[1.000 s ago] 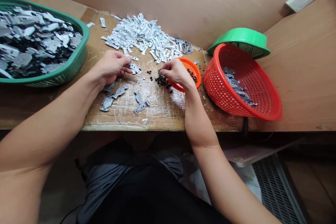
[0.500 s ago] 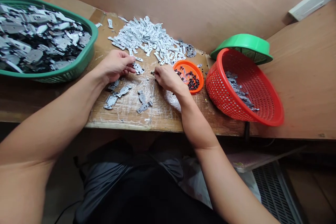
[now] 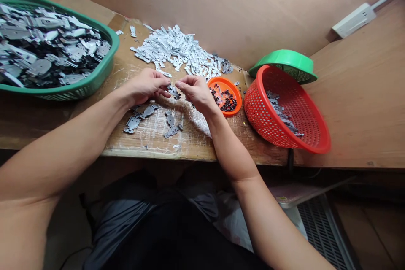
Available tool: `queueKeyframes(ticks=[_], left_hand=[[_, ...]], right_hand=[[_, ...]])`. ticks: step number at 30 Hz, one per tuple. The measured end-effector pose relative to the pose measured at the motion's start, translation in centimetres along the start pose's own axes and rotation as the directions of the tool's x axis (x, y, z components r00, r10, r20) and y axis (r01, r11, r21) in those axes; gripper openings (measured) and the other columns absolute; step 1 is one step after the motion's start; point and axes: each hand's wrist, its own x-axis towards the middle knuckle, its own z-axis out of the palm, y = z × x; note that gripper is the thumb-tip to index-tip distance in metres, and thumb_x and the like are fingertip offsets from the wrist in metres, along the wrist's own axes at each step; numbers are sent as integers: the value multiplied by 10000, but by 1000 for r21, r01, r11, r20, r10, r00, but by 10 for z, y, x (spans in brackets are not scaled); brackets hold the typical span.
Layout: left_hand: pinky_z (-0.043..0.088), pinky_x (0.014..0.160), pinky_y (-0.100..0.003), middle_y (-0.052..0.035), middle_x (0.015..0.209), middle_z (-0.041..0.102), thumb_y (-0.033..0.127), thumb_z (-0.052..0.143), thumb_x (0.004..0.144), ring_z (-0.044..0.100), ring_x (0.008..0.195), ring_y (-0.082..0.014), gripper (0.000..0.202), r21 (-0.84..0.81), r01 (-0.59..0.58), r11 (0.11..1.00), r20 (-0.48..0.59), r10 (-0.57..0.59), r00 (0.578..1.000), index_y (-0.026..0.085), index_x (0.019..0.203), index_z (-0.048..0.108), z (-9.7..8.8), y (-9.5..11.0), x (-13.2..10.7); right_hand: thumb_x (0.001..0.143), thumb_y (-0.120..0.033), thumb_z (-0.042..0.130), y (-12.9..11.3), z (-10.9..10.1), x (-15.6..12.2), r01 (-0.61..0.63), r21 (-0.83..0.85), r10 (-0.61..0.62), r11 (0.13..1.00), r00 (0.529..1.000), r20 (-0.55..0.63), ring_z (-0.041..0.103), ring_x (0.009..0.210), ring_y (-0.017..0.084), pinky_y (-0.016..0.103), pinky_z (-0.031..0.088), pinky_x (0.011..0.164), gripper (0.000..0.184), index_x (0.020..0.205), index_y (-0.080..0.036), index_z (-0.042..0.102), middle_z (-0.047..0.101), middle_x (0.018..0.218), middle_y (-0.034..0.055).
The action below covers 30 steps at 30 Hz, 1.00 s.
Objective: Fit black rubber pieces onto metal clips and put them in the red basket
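Note:
My left hand [image 3: 150,86] pinches a flat grey metal bracket [image 3: 174,91] between thumb and fingers, just above the table. Close by on its right, my right hand [image 3: 196,89] is closed in a pinch at the bracket's far end; whatever its fingertips hold is too small to make out. Below my left hand lie grey joined metal pieces [image 3: 139,119], and another such piece [image 3: 172,125] sits to their right. Beside my right wrist stands an orange dish [image 3: 239,100] with small dark parts. Behind both hands spreads a heap of pale metal pieces [image 3: 177,48].
A green basket [image 3: 109,65] full of metal parts stands at the left. On the right, a red perforated basket [image 3: 262,114] leans tilted with metal parts inside, a bright green sieve [image 3: 287,60] behind it. A white power strip [image 3: 354,20] is fixed to the wall.
My right hand has lifted from the small dark parts on the table and moved left to the bracket. My left hand, still on the bracket, has shifted slightly right.

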Motion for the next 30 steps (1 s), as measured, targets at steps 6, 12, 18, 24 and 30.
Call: queueKeyframes(ticks=[6,12,18,24,30], left_hand=[[630,745,-403,-90,835,763,219,1054,904,888,839,-311,332,-38,36,999,40,-35,999,240,860,725,2,5,-4],[625,709,-404,-65,780,707,282,1090,864,908,840,-354,354,-30,-1,1000,77,3,997,244,900,740,0,-1,0],[587,729,-399,-53,756,664,234,1045,882,907,885,-360,355,-50,20,999,29,-18,999,253,869,691,-9,-10,10],[434,672,-315,-69,782,696,133,986,975,888,917,-299,349,-54,102,993,-13,-102,995,228,868,668,-31,-7,15],[382,640,-307,-51,754,711,129,1020,958,818,749,-230,359,-33,152,988,6,-152,988,222,815,705,-32,0,9]], right_hand=[[789,-813,1205,9,10,13,-57,29,57,998,998,-7,405,670,151,334,289,616,749,810,-271,689,504,645,-87],[764,-919,1161,19,11,15,-67,25,66,997,998,23,318,630,139,340,235,591,812,793,-288,651,465,626,-100],[924,-660,1140,17,-2,25,-20,-60,16,998,998,-62,437,698,172,330,346,642,606,878,-290,663,522,702,-77],[1067,-92,816,-6,2,93,203,-567,-196,798,978,75,656,996,228,392,536,1020,175,925,-186,774,734,920,42],[994,85,808,-20,36,140,352,-783,-106,513,931,349,674,1047,220,383,536,1032,203,1074,-101,822,849,1073,122]])
